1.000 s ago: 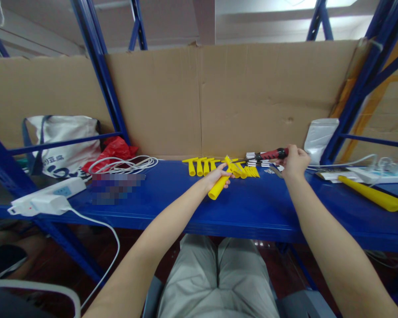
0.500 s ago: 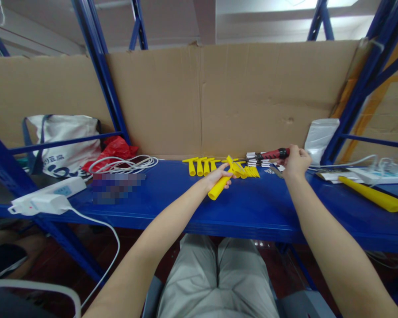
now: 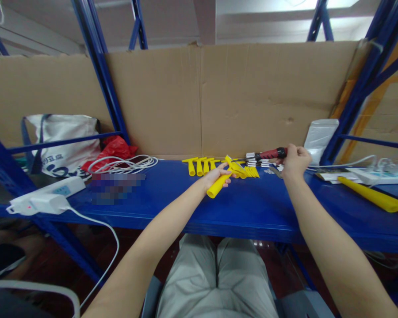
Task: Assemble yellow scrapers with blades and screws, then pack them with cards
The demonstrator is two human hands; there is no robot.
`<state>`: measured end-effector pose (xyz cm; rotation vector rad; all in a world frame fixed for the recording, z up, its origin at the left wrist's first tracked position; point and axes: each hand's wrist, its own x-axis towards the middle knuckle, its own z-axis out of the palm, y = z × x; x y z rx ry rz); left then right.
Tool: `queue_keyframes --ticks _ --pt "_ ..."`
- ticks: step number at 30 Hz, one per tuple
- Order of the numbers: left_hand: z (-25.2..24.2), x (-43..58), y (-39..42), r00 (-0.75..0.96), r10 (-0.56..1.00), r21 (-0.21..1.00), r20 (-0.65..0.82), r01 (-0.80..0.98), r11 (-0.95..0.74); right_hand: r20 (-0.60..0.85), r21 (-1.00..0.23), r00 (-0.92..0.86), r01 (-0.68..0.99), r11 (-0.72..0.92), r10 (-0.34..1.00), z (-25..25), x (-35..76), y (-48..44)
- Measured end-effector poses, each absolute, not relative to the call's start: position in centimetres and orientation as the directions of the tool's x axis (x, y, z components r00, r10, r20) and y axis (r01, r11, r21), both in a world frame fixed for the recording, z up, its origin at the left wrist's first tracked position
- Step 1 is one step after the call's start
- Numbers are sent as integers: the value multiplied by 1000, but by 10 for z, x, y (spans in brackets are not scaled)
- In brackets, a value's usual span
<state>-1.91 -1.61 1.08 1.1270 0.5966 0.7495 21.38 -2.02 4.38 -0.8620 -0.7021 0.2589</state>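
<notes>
My left hand (image 3: 219, 176) is wrapped round a yellow plastic scraper (image 3: 215, 187), its tubular handle slanting toward me and its wide head pointing away. My right hand (image 3: 296, 161) grips the end of a red and black screwdriver (image 3: 270, 154). The shaft points left, and its tip meets or nearly meets the scraper's head; exact contact is too small to tell. Several more yellow scrapers (image 3: 199, 167) lie in a row behind my left hand. Flat yellow pieces (image 3: 252, 172) are stacked just right of the held one. Small metal bits (image 3: 269, 171) lie below the screwdriver.
Small black and white packs (image 3: 251, 160) sit by the cardboard wall (image 3: 252, 97). A silver pouch (image 3: 320, 139) leans at right, near a long yellow piece (image 3: 368, 194). Left on the blue shelf (image 3: 172, 207) are a white power strip (image 3: 49, 196), coiled cable (image 3: 129, 164) and cloth bag (image 3: 66, 143).
My right hand has shifted the screwdriver slightly left, bringing its tip closer to the scraper's head. My left hand keeps its hold, moving only a little.
</notes>
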Motion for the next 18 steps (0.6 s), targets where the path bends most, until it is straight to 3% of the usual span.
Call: queue_keyframes --ticks 5,18 --pt "9 -19 -15 584 808 963 -78 -167 213 536 -736 701 114 668 470 40 216 -15" --pt "10 -17 -17 470 877 985 -98 -79 152 551 -722 646 50 691 529 45 198 -38"
